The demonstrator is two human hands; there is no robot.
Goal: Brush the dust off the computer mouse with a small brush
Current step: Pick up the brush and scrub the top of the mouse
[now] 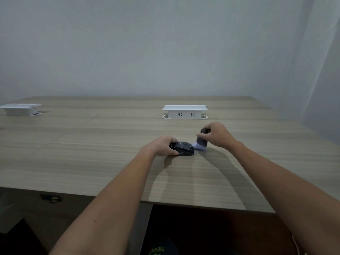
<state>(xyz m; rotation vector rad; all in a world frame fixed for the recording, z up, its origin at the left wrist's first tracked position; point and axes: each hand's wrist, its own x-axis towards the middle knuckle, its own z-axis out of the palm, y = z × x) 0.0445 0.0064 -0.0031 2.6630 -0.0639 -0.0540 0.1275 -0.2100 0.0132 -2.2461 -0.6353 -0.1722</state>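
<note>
The black computer mouse [184,148] lay on the wooden counter [92,144], with the left hand [160,148] wrapped around its left end, fingers curled against its sides to steady it. Just right of the mouse, the right hand [218,134] pinched the small brush [201,141] by its dark handle, the pale bristles touching the mouse's right end. Brushing looked under way; whether dust remained was too fine to tell, and most of the shell probably still needed strokes.

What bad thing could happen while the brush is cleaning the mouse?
The mouse could slide on the smooth table if the left hand loosens, since the brush in the right hand pushes from its right side. The pale bristles look bent against the mouse, so hard pressing might splay them. Dust may just land on the table.
</note>
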